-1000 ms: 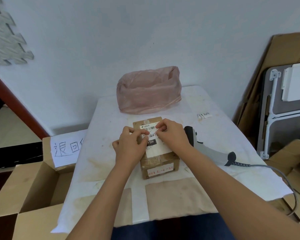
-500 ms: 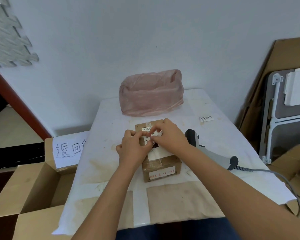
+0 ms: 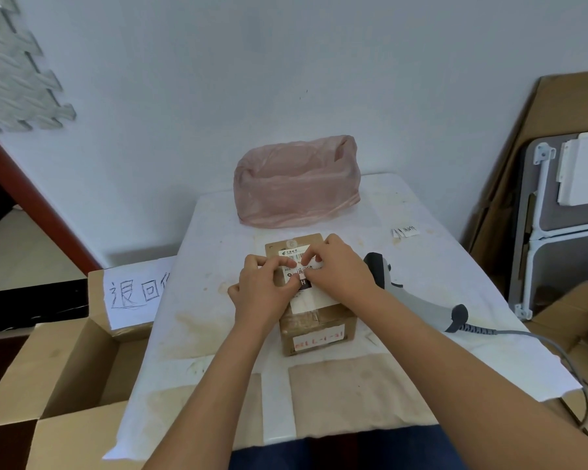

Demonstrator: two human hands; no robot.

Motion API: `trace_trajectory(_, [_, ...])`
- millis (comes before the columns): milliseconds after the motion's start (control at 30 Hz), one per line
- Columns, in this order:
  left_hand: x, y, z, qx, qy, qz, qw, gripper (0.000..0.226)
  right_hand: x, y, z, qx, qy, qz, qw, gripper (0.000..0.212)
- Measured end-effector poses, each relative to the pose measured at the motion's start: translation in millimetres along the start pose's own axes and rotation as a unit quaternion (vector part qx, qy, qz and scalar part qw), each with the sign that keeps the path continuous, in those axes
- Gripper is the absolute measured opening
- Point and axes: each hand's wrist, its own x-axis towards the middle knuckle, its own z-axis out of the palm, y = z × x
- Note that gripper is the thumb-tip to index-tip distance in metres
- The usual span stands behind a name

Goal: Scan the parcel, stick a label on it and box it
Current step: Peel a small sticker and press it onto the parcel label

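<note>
A small brown cardboard parcel lies in the middle of the white-covered table, with a white shipping sheet on top and a red-lettered sticker on its near side. Both hands rest on its top. My left hand and my right hand pinch a small handwritten label between fingertips and press it against the parcel's top. A grey barcode scanner lies on the table just right of the parcel, its cable trailing off to the right.
A pink plastic bag sits at the table's far end. Spare paper labels lie at the far right. An open cardboard box with a handwritten sign stands on the floor left. Folded cardboard and a folded table lean right.
Both hands stayed on the parcel top, fingertips shifting slightly along the label. The view drifted a little; the parcel and scanner have not moved.
</note>
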Motion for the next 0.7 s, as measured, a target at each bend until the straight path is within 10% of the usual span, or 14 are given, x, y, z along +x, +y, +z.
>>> trace_trajectory(700, [-0.7, -1.8, 2.2, -0.014, -0.004, -0.01, 1.0, 0.016, -16.9, 15.8, 6.2, 0.075, 0.057, -0.017, 0.995, 0.038])
